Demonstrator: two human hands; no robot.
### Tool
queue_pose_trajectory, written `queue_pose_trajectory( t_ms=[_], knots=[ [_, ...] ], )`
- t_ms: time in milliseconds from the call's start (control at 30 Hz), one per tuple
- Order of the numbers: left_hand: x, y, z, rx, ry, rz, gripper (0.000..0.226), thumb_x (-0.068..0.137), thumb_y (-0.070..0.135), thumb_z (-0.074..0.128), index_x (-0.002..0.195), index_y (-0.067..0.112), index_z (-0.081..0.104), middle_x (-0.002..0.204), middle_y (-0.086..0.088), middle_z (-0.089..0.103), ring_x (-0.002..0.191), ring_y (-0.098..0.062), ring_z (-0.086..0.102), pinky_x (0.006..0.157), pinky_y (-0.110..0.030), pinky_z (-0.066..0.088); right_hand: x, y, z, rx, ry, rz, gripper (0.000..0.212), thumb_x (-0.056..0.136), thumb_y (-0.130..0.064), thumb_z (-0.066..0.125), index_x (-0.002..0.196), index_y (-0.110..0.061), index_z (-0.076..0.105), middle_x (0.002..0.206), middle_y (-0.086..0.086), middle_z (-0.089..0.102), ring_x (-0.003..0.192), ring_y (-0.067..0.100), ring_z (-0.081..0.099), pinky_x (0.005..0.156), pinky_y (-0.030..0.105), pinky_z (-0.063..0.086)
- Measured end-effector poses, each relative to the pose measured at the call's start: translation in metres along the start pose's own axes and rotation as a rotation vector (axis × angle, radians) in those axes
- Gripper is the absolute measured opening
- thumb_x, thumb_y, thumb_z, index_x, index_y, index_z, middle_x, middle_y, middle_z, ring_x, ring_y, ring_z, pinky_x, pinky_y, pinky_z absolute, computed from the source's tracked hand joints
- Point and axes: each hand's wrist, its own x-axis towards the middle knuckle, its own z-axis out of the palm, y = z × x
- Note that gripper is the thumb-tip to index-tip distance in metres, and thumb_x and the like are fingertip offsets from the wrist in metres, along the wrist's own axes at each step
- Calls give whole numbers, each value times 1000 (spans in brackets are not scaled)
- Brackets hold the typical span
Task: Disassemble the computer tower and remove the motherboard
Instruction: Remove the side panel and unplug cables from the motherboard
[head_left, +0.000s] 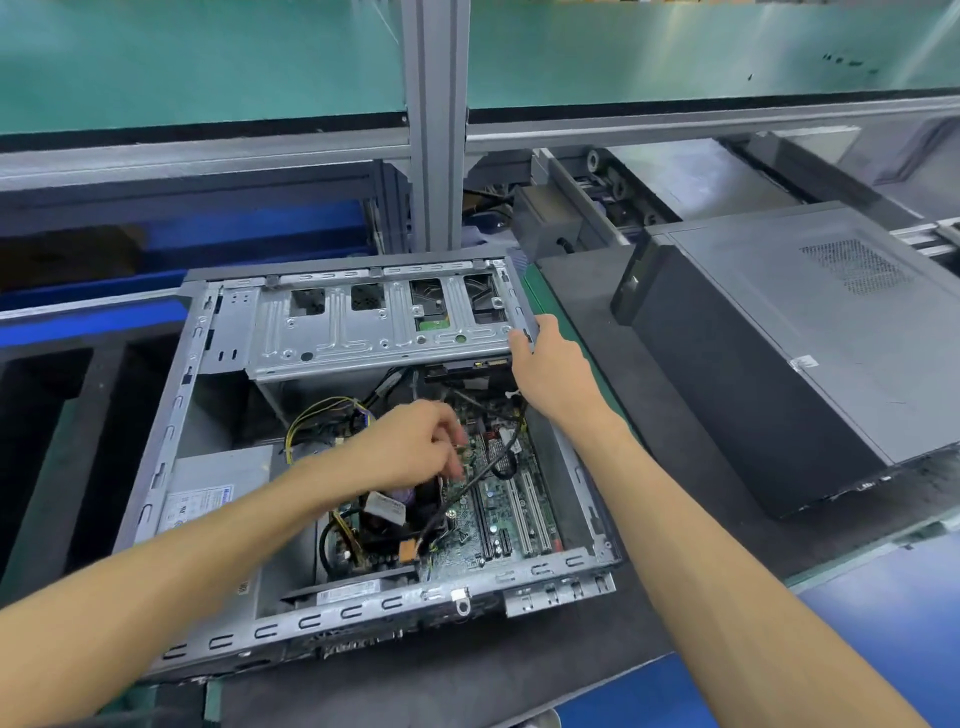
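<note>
An open computer tower (171, 415) lies on its side on a dark mat, side panel off. Inside, the green motherboard (493, 499) shows at the lower right with its slots, a black CPU cooler (400, 525) and loose cables. A silver drive cage (363, 322) spans the far end. My left hand (415, 447) reaches into the case over the board, fingers curled down among the cables; what they pinch is hidden. My right hand (545, 364) grips the right end of the drive cage.
A silver power supply (218, 483) fills the case's lower left. A second, closed grey tower (769, 353) lies to the right on the mat. Black foam trays (47, 415) sit to the left. An aluminium post (435, 130) and conveyor rails stand behind.
</note>
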Motion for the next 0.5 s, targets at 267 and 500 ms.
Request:
queue_pose_trajectory(
  t_ms=[267,500],
  knots=[
    [53,1,17,268,187,44,13,89,11,53,102,10,57,101,-13,67,74,-23,60,66,-29,41,0,0,2,2,16,-1,48,107,-38,36,142,-5,37,118,24,63,100,41,60,76,40,41],
    [68,-7,36,611,378,104,25,102,26,44,102,9,62,99,-16,69,92,-40,67,67,-38,46,-3,-1,-1,-7,5,3,49,108,-38,36,144,-5,35,125,26,60,110,44,57,82,43,41]
  ],
)
